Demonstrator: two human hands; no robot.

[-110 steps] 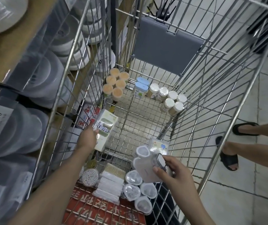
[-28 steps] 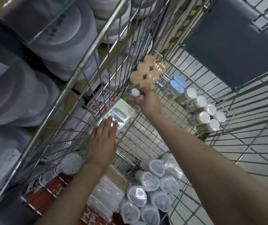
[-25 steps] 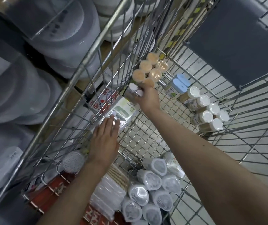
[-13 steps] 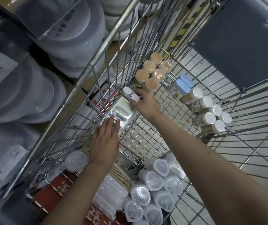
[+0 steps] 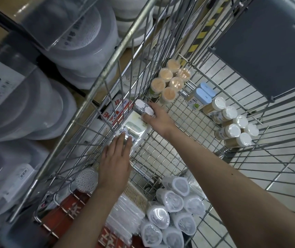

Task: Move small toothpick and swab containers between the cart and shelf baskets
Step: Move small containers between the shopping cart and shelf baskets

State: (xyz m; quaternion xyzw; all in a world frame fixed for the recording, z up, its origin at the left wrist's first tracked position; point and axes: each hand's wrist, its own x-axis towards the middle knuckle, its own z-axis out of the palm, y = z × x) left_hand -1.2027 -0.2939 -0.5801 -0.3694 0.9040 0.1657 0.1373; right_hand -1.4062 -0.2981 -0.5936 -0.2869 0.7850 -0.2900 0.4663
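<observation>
Both my arms reach down into a wire cart (image 5: 161, 154). My right hand (image 5: 158, 118) holds a small clear white-topped container (image 5: 143, 108) against the cart's left wall, just in front of several orange-lidded jars (image 5: 171, 81). My left hand (image 5: 115, 163) lies flat with straight fingers, its fingertips pressing on a white and green wrapped pack (image 5: 134, 129) leaning at the left wall. Several heart-shaped clear swab containers (image 5: 171, 212) lie in the cart's near end, beside flat clear toothpick packs (image 5: 125, 215).
White-lidded jars (image 5: 232, 126) and two blue-lidded boxes (image 5: 203, 95) stand at the cart's right side. A grey flap (image 5: 261, 47) hangs at the far end. Stacked clear plastic tubs (image 5: 27, 108) fill the shelf on the left, behind a price label.
My right hand has drawn the small container a little back from the orange-lidded jars, down toward the wrapped pack. My left hand stays pressed on that pack.
</observation>
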